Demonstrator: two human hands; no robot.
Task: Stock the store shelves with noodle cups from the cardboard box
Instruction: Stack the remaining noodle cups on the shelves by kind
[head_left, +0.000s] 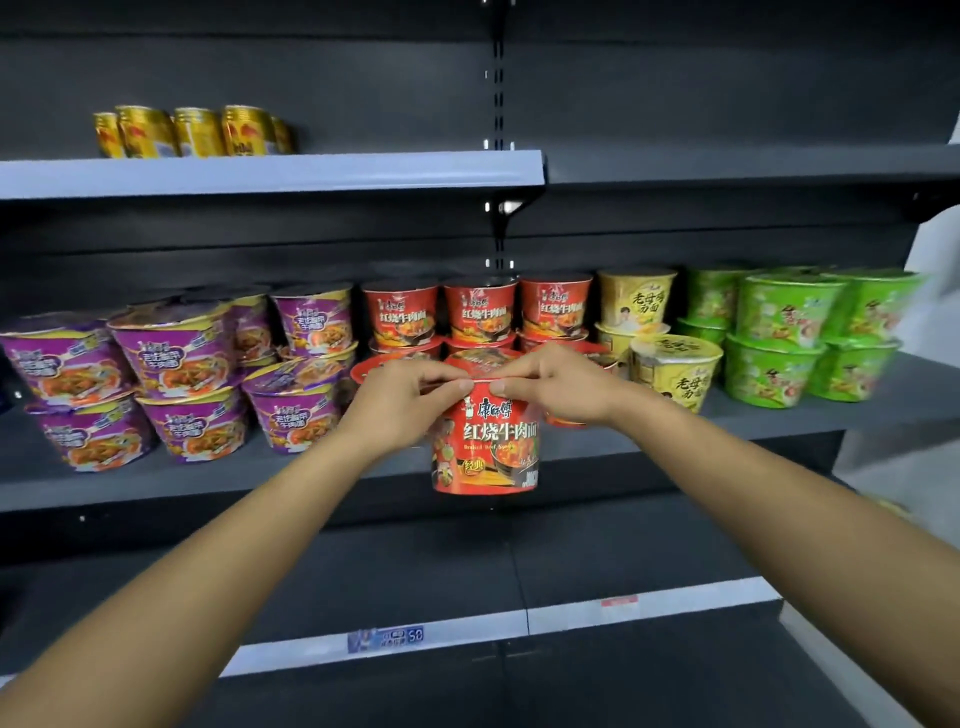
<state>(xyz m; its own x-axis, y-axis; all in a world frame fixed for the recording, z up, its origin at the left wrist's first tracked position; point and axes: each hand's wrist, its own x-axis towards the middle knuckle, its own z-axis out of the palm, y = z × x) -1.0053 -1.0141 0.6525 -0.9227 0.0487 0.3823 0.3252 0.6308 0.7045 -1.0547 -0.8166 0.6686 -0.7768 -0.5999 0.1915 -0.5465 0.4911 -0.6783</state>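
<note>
A red noodle cup (485, 449) hangs upright in front of the middle shelf (208, 480), held at its top rim from both sides. My left hand (402, 402) pinches the rim on the left, my right hand (558, 384) on the right. Behind it stand stacked red cups (480, 309). Purple cups (176, 358) fill the shelf's left part; yellow cups (672, 369) and green cups (784, 332) fill the right. The cardboard box is out of view.
Gold drink cans (192, 132) stand on the upper shelf at the left. Below is a dark lower shelf (623, 610) with a white price strip and a blue label (387, 638). A slotted upright post (497, 104) divides the shelving.
</note>
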